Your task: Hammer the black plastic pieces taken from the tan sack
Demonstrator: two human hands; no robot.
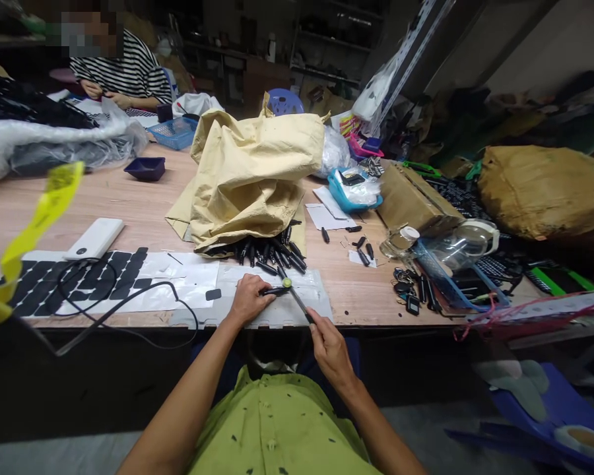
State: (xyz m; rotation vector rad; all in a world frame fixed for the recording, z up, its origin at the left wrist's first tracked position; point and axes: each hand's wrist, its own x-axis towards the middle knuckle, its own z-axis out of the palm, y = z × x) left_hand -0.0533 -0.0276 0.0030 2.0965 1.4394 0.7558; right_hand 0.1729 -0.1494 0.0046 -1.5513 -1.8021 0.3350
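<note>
My left hand [250, 301] rests at the table's front edge, fingers closed on a slim black piece [276, 291], glossy and elongated. My right hand [329, 344] grips the dark handle of a thin rod-like tool [299, 305] that slants up and left. A small yellow-green round part [287, 282] sits where the tool meets the black piece; I cannot tell which it belongs to. Just beyond lies a pile of similar black pieces [272, 251], spilling from a large cream cloth sack [257, 152]. A grey-white sheet [307, 284] lies under the work.
Left are a sheet of black stickers [39, 284], a white power bank [95, 237] with a black cable, and a blurred yellow strip [42, 218]. Right are loose black pieces, a cardboard box [408, 198], keys [406, 290] and a blue basket [455, 280]. A person in stripes [138, 69] sits opposite.
</note>
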